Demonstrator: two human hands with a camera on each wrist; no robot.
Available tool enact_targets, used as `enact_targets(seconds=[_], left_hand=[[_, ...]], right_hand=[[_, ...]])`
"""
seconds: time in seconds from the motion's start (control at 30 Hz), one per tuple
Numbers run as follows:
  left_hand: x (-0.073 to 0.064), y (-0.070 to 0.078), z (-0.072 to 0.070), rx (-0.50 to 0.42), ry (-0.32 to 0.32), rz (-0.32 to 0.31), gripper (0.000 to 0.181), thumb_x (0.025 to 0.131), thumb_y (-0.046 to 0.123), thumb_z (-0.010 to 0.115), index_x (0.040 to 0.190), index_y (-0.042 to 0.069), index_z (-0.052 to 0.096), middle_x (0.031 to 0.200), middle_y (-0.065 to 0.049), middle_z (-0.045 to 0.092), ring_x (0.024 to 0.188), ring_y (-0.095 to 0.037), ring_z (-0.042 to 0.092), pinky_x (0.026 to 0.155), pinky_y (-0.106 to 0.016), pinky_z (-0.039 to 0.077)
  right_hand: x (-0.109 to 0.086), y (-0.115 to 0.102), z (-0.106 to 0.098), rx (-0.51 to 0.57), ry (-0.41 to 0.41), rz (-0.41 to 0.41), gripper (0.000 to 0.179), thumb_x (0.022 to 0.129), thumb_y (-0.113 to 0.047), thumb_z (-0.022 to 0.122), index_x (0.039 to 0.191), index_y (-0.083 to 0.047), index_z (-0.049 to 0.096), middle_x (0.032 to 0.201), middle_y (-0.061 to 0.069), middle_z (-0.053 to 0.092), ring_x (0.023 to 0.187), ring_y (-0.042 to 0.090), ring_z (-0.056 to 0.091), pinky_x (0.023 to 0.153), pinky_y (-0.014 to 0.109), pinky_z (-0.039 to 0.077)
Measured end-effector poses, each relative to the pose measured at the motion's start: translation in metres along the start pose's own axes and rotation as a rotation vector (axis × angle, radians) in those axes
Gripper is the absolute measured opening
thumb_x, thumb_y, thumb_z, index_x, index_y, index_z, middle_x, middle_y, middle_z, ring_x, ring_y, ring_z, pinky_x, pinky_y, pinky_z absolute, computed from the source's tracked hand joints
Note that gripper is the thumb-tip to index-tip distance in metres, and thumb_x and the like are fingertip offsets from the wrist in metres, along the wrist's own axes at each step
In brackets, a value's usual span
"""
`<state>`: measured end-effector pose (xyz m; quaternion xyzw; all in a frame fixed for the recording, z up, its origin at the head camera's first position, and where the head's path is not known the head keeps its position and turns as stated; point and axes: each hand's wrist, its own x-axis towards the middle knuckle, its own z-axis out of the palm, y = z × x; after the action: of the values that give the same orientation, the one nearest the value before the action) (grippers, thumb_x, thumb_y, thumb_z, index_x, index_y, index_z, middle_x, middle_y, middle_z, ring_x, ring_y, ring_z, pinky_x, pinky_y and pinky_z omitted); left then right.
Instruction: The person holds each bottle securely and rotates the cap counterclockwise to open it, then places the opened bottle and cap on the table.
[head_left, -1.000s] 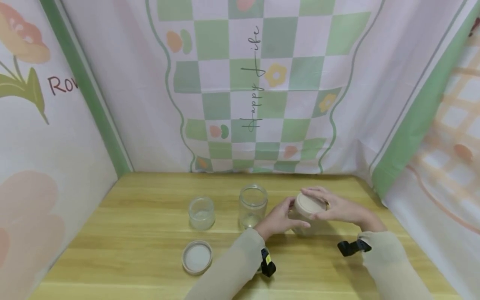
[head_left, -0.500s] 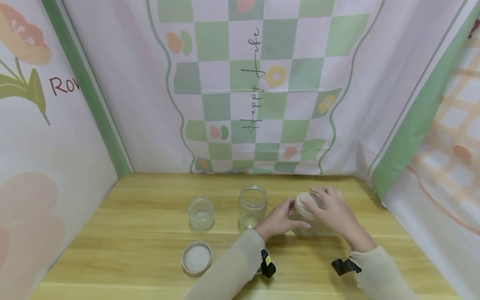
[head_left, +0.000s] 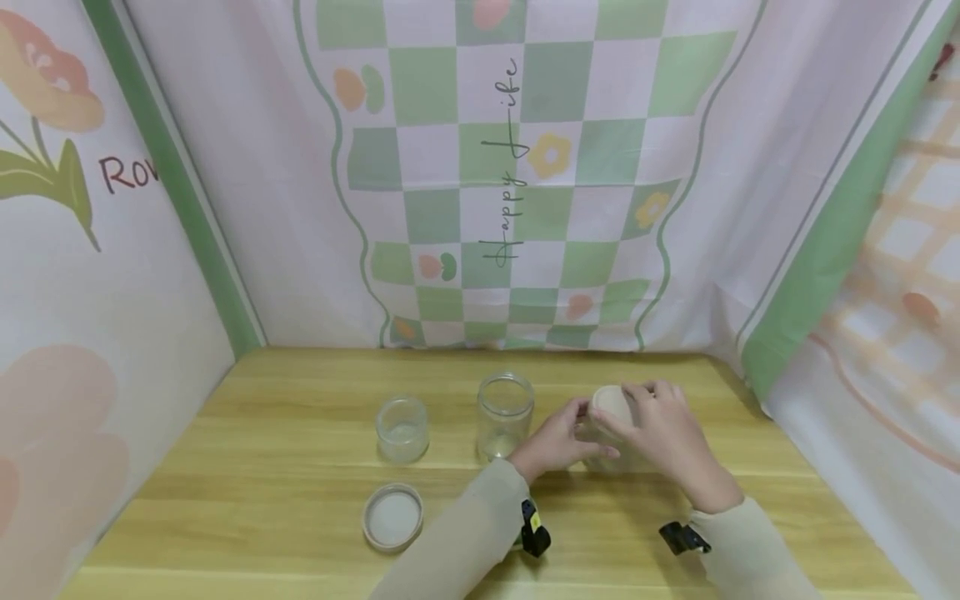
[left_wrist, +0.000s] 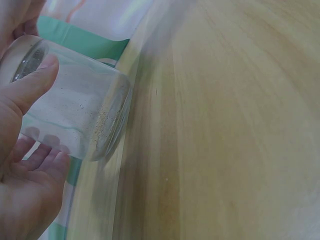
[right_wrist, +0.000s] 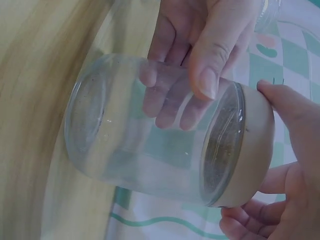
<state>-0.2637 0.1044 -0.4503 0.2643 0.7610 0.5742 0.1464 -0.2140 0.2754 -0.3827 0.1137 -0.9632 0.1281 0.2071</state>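
Note:
A clear glass jar with a pale beige lid stands at the right of the table. My left hand grips the jar's body from the left, thumb on the near side and fingers behind the glass. Around the lid's rim curl the thumb and fingers of my right hand. The lid sits on the jar's mouth in the right wrist view. Just left of my left hand is a tall lidless glass jar.
A short lidless glass jar stands farther left. In front of it a loose lid lies with its inside up. Black wrist cameras are strapped at both cuffs. A patterned curtain hangs behind the wooden table.
My right hand has turned on the lid, its wrist swinging nearer and to the left, and now covers the lid's right side. My left hand keeps its hold on the jar.

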Motion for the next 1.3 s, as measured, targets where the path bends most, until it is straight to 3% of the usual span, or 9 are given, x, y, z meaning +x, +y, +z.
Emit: enact_targets(seconds=[0.57, 0.93, 1.13, 1.3], left_hand=[[0.0, -0.001, 0.001, -0.007, -0.002, 0.002, 0.071, 0.084, 0.03, 0.084, 0.143, 0.025, 0.046, 0.139, 0.016, 0.051, 0.132, -0.013, 0.046, 0.108, -0.042, 0.043], [0.001, -0.002, 0.001, 0.028, 0.003, 0.0, 0.078, 0.083, 0.031, 0.084, 0.147, 0.02, 0.043, 0.145, 0.009, 0.048, 0.132, -0.013, 0.047, 0.109, -0.039, 0.042], [0.0, 0.0, 0.0, 0.038, -0.003, 0.006, 0.078, 0.084, 0.03, 0.083, 0.149, 0.016, 0.041, 0.147, 0.005, 0.047, 0.132, -0.015, 0.047, 0.109, -0.038, 0.042], [-0.001, 0.001, 0.0, 0.012, -0.012, 0.012, 0.076, 0.086, 0.027, 0.083, 0.148, 0.016, 0.041, 0.146, 0.004, 0.047, 0.132, -0.016, 0.047, 0.109, -0.036, 0.042]], right_hand=[[0.001, 0.009, 0.001, 0.098, -0.047, 0.02, 0.075, 0.088, -0.056, 0.072, 0.126, 0.008, 0.063, 0.118, 0.031, 0.056, 0.105, 0.045, 0.049, 0.078, 0.06, 0.048], [0.008, 0.034, -0.005, 0.334, -0.195, -0.048, 0.066, 0.087, -0.041, 0.078, 0.136, 0.0, 0.06, 0.128, 0.022, 0.054, 0.115, 0.04, 0.046, 0.086, 0.062, 0.047], [0.013, 0.048, -0.004, 0.451, -0.298, -0.128, 0.061, 0.09, -0.03, 0.077, 0.142, -0.006, 0.056, 0.136, 0.019, 0.05, 0.119, 0.038, 0.045, 0.087, 0.055, 0.047], [0.016, 0.052, -0.003, 0.511, -0.355, -0.181, 0.063, 0.089, -0.025, 0.075, 0.145, -0.007, 0.053, 0.14, 0.02, 0.045, 0.123, 0.041, 0.043, 0.091, 0.059, 0.046]])
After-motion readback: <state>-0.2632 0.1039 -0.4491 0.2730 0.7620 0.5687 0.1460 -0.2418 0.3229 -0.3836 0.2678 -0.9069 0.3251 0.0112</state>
